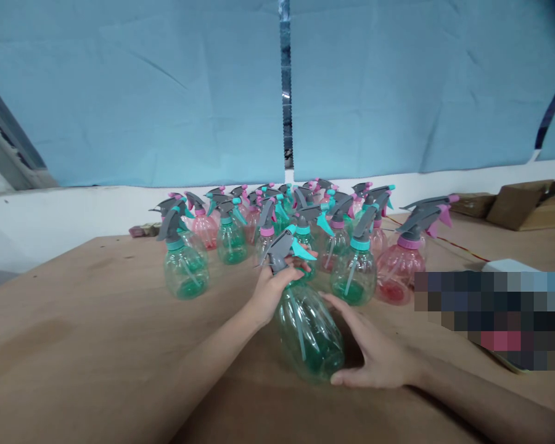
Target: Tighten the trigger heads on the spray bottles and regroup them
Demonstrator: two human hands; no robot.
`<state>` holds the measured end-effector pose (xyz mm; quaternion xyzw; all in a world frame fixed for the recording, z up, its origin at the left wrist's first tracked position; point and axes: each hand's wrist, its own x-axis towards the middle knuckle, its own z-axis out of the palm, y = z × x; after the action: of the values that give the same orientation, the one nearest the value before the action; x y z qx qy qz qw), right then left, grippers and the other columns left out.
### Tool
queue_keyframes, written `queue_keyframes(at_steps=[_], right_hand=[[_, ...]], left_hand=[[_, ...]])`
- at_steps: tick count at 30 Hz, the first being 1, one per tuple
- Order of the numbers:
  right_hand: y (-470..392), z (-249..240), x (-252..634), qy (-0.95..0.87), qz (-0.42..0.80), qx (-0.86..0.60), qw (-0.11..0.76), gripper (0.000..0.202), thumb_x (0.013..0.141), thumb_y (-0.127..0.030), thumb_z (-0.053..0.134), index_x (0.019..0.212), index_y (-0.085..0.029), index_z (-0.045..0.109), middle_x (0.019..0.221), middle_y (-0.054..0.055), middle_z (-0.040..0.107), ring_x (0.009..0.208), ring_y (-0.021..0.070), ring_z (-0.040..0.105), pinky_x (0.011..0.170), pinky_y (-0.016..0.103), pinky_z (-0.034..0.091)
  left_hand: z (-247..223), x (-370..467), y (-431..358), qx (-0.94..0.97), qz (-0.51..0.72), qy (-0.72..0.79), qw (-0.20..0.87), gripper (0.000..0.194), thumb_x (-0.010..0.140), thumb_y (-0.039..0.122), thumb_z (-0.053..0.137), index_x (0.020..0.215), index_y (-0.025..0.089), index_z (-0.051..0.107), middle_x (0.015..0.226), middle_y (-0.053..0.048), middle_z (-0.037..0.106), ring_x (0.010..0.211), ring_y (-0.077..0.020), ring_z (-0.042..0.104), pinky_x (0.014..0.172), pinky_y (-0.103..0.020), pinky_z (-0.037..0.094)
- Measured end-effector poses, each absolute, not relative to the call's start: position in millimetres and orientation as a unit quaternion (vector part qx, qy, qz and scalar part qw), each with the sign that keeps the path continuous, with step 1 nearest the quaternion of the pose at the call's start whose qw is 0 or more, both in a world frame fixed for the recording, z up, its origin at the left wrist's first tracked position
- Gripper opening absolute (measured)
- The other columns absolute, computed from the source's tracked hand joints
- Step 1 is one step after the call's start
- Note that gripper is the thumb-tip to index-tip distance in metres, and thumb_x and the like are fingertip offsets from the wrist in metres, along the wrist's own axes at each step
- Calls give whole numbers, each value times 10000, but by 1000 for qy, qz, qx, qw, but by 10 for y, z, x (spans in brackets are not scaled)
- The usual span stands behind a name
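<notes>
My left hand [277, 287] is closed around the neck of a green, see-through spray bottle [308, 330], just under its grey and turquoise trigger head. The bottle is tilted, its base leaning toward me and to the right. My right hand [374, 345] is beside the bottle's right side, thumb and fingers spread apart. Its thumb tip is close to the base and its fingers are near the shoulder; whether they touch is unclear. Behind my hands stand several more spray bottles, among them a green one [186, 274] on the left and a pink one [400, 271] on the right.
A wooden table [74, 333] spreads under everything. Open cardboard boxes [527, 203] and a white object [511, 266] are at the right, near a thin red-yellow cord. Part of the right side is pixelated. Blue sheeting [166, 92] covers the wall behind.
</notes>
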<state>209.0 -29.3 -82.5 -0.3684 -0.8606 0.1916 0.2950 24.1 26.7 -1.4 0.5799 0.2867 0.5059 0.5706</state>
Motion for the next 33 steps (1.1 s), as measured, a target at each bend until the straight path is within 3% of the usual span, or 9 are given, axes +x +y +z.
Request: queue_keyframes(at_steps=[6, 13, 19, 26, 33], right_hand=[[-298, -819, 2089, -862, 193, -368, 292, 1029, 646, -464, 701, 1406, -229, 48, 1438, 184, 267, 1272, 379, 329, 986, 573, 339], [-293, -824, 2075, -861, 191, -372, 291, 1072, 622, -445, 719, 1420, -207, 44, 1438, 200, 259, 1272, 401, 317, 992, 576, 326], [-298, -807, 2081, -863, 191, -369, 286, 1063, 641, -448, 703, 1423, -210, 23, 1446, 194, 248, 1279, 391, 311, 1000, 575, 318], [-305, -784, 2075, -862, 197, -377, 276, 1074, 632, -461, 706, 1430, -192, 39, 1446, 189, 254, 1282, 393, 304, 1009, 570, 315], [-292, -830, 2086, -862, 204, -379, 268, 1052, 664, -493, 684, 1427, -188, 26, 1457, 199, 219, 1302, 371, 277, 1016, 573, 303]], left_hand=[[14, 249, 206, 571, 512, 324, 554, 157, 586, 208, 593, 737, 178, 624, 688, 0, 585, 704, -166, 541, 736, -319, 411], [29, 249, 218, 621, 483, 309, 535, 178, 588, 228, 588, 750, 178, 641, 756, -19, 590, 780, -175, 526, 800, -321, 382], [33, 249, 218, 616, 480, 331, 530, 156, 579, 252, 572, 691, 168, 642, 700, -19, 554, 728, -171, 493, 786, -334, 376], [29, 254, 199, 633, 487, 293, 525, 182, 615, 214, 570, 779, 176, 638, 771, -25, 578, 800, -180, 517, 818, -331, 373], [54, 251, 169, 654, 479, 318, 491, 104, 633, 218, 557, 730, 190, 580, 752, -7, 551, 728, -170, 503, 729, -313, 393]])
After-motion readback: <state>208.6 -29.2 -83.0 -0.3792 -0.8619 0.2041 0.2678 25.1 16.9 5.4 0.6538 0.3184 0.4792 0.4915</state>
